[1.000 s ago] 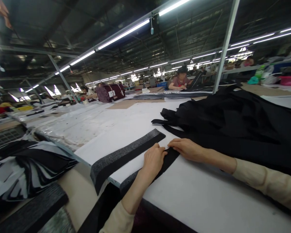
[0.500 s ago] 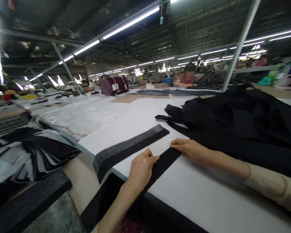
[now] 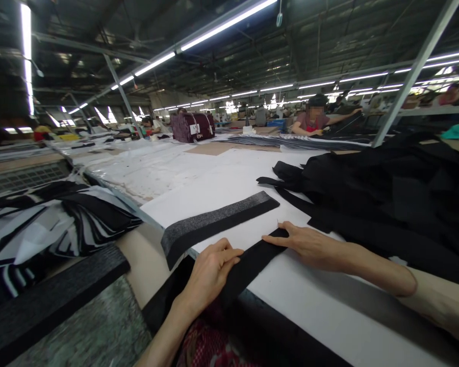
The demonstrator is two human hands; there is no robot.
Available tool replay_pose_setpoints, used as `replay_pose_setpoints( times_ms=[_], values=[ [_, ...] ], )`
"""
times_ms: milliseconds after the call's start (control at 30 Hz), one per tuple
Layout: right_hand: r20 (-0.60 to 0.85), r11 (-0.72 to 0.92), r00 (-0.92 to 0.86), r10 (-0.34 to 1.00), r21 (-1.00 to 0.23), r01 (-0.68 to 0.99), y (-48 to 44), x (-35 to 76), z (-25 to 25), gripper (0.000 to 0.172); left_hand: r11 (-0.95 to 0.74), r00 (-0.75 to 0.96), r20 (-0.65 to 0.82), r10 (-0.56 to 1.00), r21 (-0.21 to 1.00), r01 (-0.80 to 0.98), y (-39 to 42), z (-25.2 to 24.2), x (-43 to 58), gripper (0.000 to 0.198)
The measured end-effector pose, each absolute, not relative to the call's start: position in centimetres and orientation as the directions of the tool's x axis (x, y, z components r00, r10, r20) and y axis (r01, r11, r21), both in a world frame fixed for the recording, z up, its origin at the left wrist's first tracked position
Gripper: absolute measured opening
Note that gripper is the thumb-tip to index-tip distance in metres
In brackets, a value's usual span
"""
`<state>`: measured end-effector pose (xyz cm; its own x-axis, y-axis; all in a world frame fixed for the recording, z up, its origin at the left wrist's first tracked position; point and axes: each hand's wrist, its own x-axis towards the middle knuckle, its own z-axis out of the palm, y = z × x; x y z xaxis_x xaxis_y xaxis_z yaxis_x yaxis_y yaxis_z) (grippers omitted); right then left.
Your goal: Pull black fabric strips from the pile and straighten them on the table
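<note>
A black fabric strip (image 3: 252,262) runs across the white table edge and hangs down toward me. My left hand (image 3: 214,267) pinches its left edge between thumb and fingers. At the far end of the strip, my right hand (image 3: 309,245) lies with two fingers spread apart, pressing on the cloth. A short thread end stands up by those fingertips. Beyond my hands, a second strip (image 3: 222,221), half speckled grey and half black, lies on the white surface with its near end drooping over the edge.
A large heap of black fabric (image 3: 398,199) covers the table on the right. Striped black and white pieces (image 3: 76,224) are piled at left, above another dark strip (image 3: 57,300). A maroon bundle (image 3: 193,126) sits farther back. Across the table, a person (image 3: 313,120) handles dark cloth.
My right fingers have gone from pinching the strip's end to spreading over it. My left hand still pinches the edge. The view has swung slightly left.
</note>
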<state>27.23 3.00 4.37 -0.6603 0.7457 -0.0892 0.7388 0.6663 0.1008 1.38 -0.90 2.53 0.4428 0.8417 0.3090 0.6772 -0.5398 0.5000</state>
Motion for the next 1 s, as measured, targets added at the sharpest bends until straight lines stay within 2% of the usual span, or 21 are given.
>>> replay_pose_setpoints(
  times_ms=[200,367,433,533,600,667,700,767,833,867,933,967,1000],
  values=[
    [-0.100,0.703,-0.697,0.710,0.051,0.709,2.3,26.2,5.1,0.080,-0.668,0.545,0.425,0.722,0.227,0.708,-1.5,1.4,0.9,0.032],
    [-0.077,0.681,-0.676,0.733,0.072,0.729,3.8,27.8,4.3,0.078,-0.649,0.568,0.365,0.738,0.152,0.745,-0.1,1.8,2.3,0.032],
    [-0.055,0.671,-0.670,0.740,0.113,0.733,5.2,29.3,3.8,0.080,-0.636,0.569,0.342,0.748,0.123,0.762,1.2,2.0,3.9,0.031],
    [0.056,0.646,-0.679,0.732,0.259,0.718,7.2,31.2,3.5,0.080,-0.642,0.592,0.309,0.744,0.085,0.762,3.5,2.3,6.8,0.030],
    [0.154,0.628,-0.707,0.690,0.357,0.691,8.0,31.5,3.8,0.075,-0.641,0.604,0.285,0.745,0.052,0.766,4.7,2.5,8.4,0.029],
    [0.207,0.634,-0.742,0.638,0.406,0.658,8.6,31.4,4.2,0.064,-0.637,0.608,0.269,0.747,0.026,0.771,5.4,2.8,9.3,0.029],
    [0.204,0.647,-0.755,0.623,0.409,0.644,8.9,31.4,4.5,0.059,-0.636,0.609,0.264,0.748,0.020,0.772,5.6,2.8,9.6,0.030],
    [0.112,0.701,-0.775,0.623,0.359,0.616,9.9,31.8,5.1,0.057,-0.636,0.610,0.257,0.749,0.020,0.772,5.7,2.8,9.7,0.030],
    [0.003,0.703,-0.731,0.682,0.272,0.657,11.0,32.8,5.7,0.059,-0.632,0.607,0.252,0.754,0.024,0.775,5.6,2.8,9.6,0.030],
    [0.016,0.648,-0.672,0.740,0.250,0.720,11.4,33.4,5.9,0.059,-0.629,0.604,0.250,0.757,0.028,0.777,5.6,2.7,9.5,0.030],
    [0.242,0.463,-0.509,0.826,0.225,0.857,11.5,34.1,6.1,0.052,-0.625,0.598,0.253,0.761,0.036,0.780,5.5,2.6,9.4,0.030],
    [0.374,0.407,-0.444,0.814,0.179,0.896,11.3,34.1,6.0,0.048,-0.626,0.597,0.257,0.759,0.039,0.779,5.5,2.5,9.5,0.030],
    [0.454,0.422,-0.427,0.782,0.119,0.899,10.9,33.8,5.8,0.046,-0.629,0.599,0.263,0.756,0.042,0.776,5.6,2.5,9.6,0.029]
  ],
)
